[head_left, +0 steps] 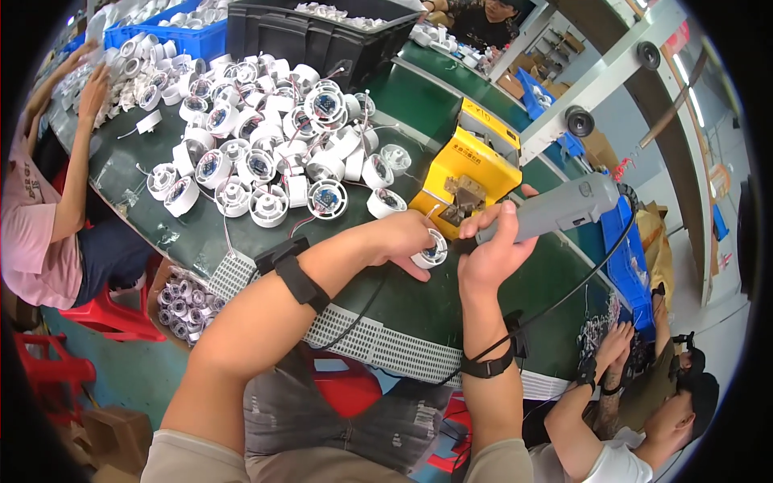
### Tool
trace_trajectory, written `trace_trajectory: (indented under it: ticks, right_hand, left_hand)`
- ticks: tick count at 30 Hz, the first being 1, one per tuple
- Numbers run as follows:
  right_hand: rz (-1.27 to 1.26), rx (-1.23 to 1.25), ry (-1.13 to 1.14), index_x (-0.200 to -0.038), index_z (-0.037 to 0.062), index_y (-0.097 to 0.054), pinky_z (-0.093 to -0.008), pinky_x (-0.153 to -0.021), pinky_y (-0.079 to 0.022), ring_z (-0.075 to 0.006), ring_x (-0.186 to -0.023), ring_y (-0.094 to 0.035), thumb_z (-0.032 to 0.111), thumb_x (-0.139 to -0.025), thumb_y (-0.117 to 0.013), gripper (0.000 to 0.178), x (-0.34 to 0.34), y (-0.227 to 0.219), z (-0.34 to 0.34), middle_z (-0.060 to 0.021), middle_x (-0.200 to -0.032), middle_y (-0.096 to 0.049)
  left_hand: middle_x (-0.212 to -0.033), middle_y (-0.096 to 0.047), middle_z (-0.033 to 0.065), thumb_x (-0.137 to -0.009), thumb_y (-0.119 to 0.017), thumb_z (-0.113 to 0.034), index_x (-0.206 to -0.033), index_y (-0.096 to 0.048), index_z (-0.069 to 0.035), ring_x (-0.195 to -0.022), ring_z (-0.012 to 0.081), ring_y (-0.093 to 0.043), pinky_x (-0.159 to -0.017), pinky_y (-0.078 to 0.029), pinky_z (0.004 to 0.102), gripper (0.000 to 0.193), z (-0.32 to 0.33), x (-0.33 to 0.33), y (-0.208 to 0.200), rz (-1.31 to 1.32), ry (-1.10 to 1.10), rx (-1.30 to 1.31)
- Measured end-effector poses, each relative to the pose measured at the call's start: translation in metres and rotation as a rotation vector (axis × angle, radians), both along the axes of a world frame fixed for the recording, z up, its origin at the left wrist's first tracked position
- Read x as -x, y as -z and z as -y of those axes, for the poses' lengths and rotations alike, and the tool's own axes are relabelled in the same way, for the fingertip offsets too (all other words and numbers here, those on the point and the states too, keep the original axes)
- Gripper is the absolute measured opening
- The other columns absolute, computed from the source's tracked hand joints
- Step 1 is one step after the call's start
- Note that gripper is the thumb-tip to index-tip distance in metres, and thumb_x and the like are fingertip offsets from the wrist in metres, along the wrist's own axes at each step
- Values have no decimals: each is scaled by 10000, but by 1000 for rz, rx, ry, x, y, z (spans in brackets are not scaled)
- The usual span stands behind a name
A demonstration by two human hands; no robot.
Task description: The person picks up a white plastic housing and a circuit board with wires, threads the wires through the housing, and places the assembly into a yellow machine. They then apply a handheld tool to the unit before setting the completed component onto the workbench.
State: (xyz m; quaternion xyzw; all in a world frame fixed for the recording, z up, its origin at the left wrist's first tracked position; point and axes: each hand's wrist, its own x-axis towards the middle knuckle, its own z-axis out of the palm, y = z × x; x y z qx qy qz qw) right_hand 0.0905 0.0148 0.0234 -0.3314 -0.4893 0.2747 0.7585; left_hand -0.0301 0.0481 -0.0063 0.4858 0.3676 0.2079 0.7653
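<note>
My left hand (400, 240) is closed around a small white round plastic housing (432, 253), held just above the green worktop. In my right hand (497, 246) is a grey corded electric screwdriver (555, 211), lying nearly level with its tip end toward the housing; the tip itself is hidden by my fingers. Right beyond both hands stands a yellow screw feeder (469, 165) with a metal mechanism at its front. A heap of similar white housings (258, 145), several with blue circuit boards and thin wires showing, spreads to the left of my hands.
A black bin (310, 40) and a blue bin (173, 34) of white parts stand behind the heap. A black cable (564, 302) loops past my right forearm. Perforated white strips (378, 341) line the near edge. Co-workers sit at left and lower right. A carton of parts (187, 306) is below.
</note>
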Motion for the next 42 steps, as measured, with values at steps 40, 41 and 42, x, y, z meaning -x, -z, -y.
trace_trajectory:
  ticks: [40,41,42]
  right_hand:
    - [83,-39,-86,-1314,8,-326,-260,-513,-441,-118,-547,-521,95,-912,-554,470,6,34,4,-43,-773,-515]
    - [67,-81,-78,-1314,8,-326,-260,-513,-441,-118,-547,-521,95,-912,-554,470,2,29,8,-43,-773,-515]
    - [41,-99,-118,-1317,8,-323,-262,-522,-446,-120,-554,-525,95,-915,-549,469,-4,23,11,-44,-775,-515]
  left_hand:
    - [-1100,-631,140,-759,-751,-249,-1062,-646,11,-978,263,-632,-737,-541,316,413,-9,3,37,-155,115,-551]
    - [-1111,-622,129,-830,-672,-197,-1082,-643,1,-984,253,-631,-617,-568,298,321,3,2,27,26,-3,-113]
    - [-1076,-631,120,-847,-626,-193,-1091,-645,-11,-889,248,-650,-556,-554,287,305,0,7,15,-63,20,-212]
